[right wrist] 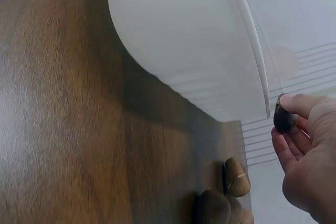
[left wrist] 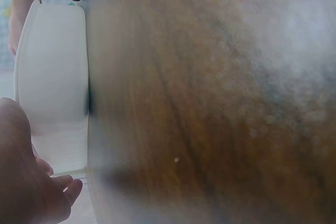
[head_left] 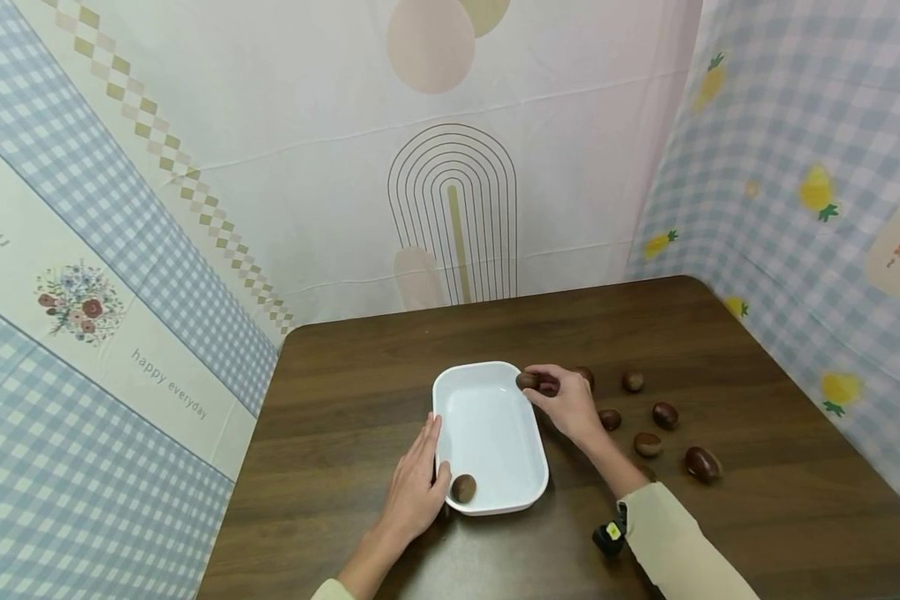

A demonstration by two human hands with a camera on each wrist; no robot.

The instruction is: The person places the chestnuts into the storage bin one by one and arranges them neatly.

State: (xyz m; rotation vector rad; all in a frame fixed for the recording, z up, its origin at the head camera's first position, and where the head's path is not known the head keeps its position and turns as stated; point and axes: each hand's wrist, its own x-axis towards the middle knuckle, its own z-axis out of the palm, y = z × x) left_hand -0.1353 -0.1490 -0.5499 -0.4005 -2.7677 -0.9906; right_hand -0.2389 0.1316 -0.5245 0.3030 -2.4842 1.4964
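Observation:
A white rectangular dish (head_left: 491,433) stands on the table, with one brown chestnut (head_left: 463,488) inside at its near left corner. My left hand (head_left: 414,487) rests against the dish's left side, fingers extended along the rim and thumb near that chestnut. Over the far right part of the rim, my right hand (head_left: 570,407) pinches another chestnut (right wrist: 284,118) between thumb and fingers. To the right of the dish lie several loose chestnuts (head_left: 647,444), some partly hidden behind the right hand and forearm.
The dark wooden table (head_left: 337,400) ends at a patterned cloth backdrop (head_left: 330,167) behind and on both sides. A small black device (head_left: 609,537) is fixed at the right wrist. The largest loose chestnut (head_left: 702,464) lies farthest right.

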